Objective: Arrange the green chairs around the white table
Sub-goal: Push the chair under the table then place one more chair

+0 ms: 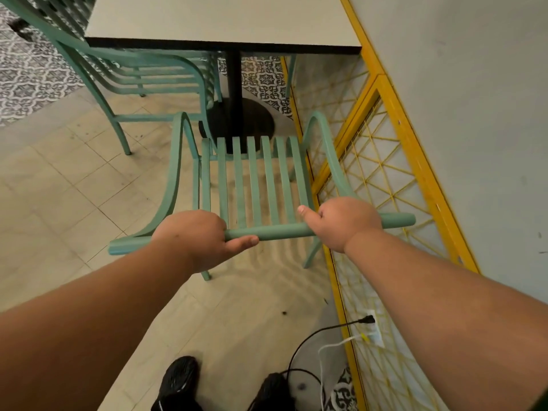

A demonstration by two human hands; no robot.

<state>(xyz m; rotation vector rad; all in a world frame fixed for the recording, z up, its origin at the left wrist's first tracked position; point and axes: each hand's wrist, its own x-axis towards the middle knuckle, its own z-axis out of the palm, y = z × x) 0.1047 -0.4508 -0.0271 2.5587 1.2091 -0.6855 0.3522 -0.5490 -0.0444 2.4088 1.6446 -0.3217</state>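
- Two hands share one chair. The left hand and right hand both sit on its top rail, one either side of the middle and about equally near it.
- Fingers of each hand are curled over the rail and closed round it. The left thumb lies along the rail's near side, and the right thumb lies over its top.
- Rail runs left to right across the view. The seat slats run away from the person, straight toward the surface.
- Near edge of the surface lies beyond the seat's front, with the black pedestal behind the slats.
- Chair stands just beside the lattice on its right. A second chair is tucked in at the surface's left side.
- Likely next move, as I judge it: a straight push forward, sliding the seat under the near edge while staying off the lattice.
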